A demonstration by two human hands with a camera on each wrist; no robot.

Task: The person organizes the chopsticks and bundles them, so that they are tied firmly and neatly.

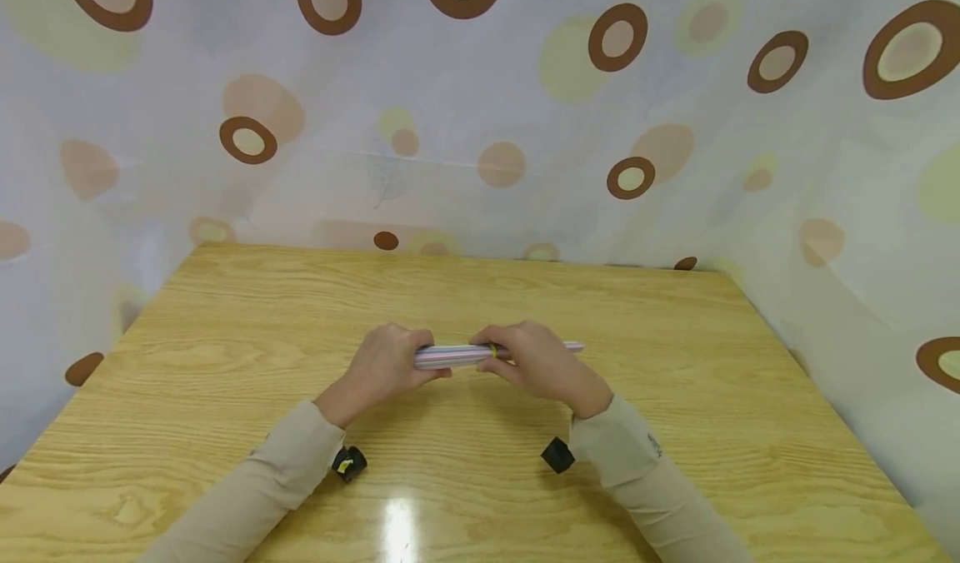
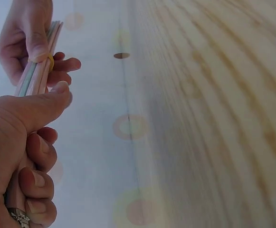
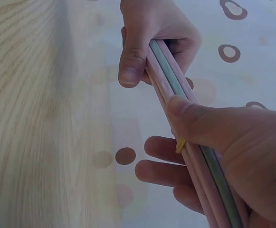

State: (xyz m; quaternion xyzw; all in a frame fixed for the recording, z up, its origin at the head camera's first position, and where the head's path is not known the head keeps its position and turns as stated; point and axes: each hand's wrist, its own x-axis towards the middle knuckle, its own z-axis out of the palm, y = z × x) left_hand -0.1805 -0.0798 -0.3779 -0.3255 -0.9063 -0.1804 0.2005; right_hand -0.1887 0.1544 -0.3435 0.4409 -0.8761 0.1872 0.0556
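Held level above the table is a bundle of drinking straws, long and thin, in pink, green and pale stripes. My left hand grips its left end, fingers curled underneath and thumb along the side. Further right, my right hand holds the bundle between thumb and fingers. Around the straws runs a yellow rubber band, right at the right hand's thumb and fingers. A short tip of the bundle sticks out past the right hand in the head view. The left palm hides the other end.
A wood-grain table lies below both hands. Behind it and along its sides hangs a white sheet with brown and beige circles. Black wrist devices show beside the beige sleeves.
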